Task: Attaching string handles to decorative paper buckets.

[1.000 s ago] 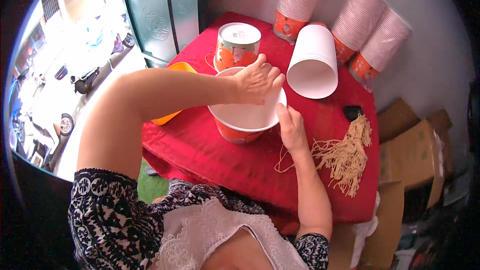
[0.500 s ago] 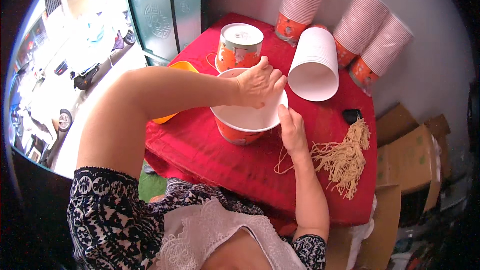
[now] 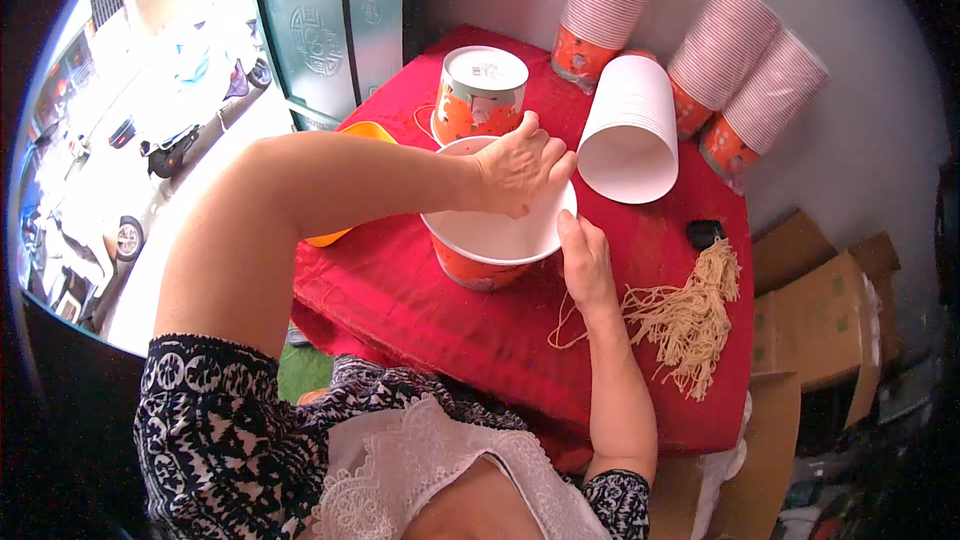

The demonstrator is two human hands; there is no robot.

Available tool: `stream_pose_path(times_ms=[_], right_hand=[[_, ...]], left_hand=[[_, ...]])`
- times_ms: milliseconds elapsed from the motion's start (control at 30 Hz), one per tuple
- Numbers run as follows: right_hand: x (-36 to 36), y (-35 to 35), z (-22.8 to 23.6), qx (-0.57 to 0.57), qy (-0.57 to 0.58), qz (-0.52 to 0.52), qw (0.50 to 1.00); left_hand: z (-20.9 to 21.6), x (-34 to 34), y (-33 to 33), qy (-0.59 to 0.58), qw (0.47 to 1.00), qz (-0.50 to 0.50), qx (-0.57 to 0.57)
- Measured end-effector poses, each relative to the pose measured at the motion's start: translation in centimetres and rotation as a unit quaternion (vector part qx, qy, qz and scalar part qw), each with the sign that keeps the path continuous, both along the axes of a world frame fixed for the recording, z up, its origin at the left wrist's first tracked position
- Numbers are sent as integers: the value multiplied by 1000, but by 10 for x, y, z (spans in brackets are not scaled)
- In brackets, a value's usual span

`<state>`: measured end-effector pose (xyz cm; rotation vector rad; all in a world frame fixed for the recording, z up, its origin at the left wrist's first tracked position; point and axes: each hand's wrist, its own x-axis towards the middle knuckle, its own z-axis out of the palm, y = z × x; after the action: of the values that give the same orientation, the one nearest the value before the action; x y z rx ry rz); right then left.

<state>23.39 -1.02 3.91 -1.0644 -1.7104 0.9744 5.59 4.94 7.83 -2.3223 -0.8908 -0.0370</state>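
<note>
An orange-patterned paper bucket (image 3: 478, 271) with a white inside stands upright, mouth up, near the middle of the table. My left hand (image 3: 522, 172) reaches across its mouth, fingers curled and closed near the far right rim. What those fingers hold, if anything, is hidden. At the right side, my right hand (image 3: 587, 258) grips the bucket's rim, thumb on top and the other fingers mostly out of sight. A loose piece of beige string (image 3: 566, 333) hangs below the right hand onto the cloth; its upper end is hidden.
Behind the bucket, another patterned bucket (image 3: 480, 105) sits upside down. White nested buckets (image 3: 630, 120) lie with their mouth facing me. Tall bucket stacks (image 3: 725, 40) lean on the wall. Beige strings (image 3: 690, 315) lie bundled on the red cloth (image 3: 450, 340). Something yellow (image 3: 368, 132) shows behind my left arm.
</note>
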Motion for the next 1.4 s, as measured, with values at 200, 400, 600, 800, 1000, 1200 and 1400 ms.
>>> stream_pose_path(times_ms=[200,400,600,800,1000,1200,1400], right_hand=[[-1,-2,4,0,-2,0,1000],[0,-2,4,-9,-2,1,1000],[0,-4,7,-13,-14,2,1000],[1,-3,7,-21,-19,5,1000],[0,-3,6,-15,-20,4,1000],[1,-2,2,-7,-30,6,1000],[0,-1,0,-6,-16,2,1000]], left_hand=[[-1,1,-1,-3,1000,2,-2],[2,2,-6,7,1000,12,12],[1,3,-6,14,1000,20,1],[1,1,-4,18,1000,3,15],[4,-1,-3,11,1000,2,-21],[8,-7,2,-11,997,-31,-71],[3,-2,2,-6,1000,-14,-20]])
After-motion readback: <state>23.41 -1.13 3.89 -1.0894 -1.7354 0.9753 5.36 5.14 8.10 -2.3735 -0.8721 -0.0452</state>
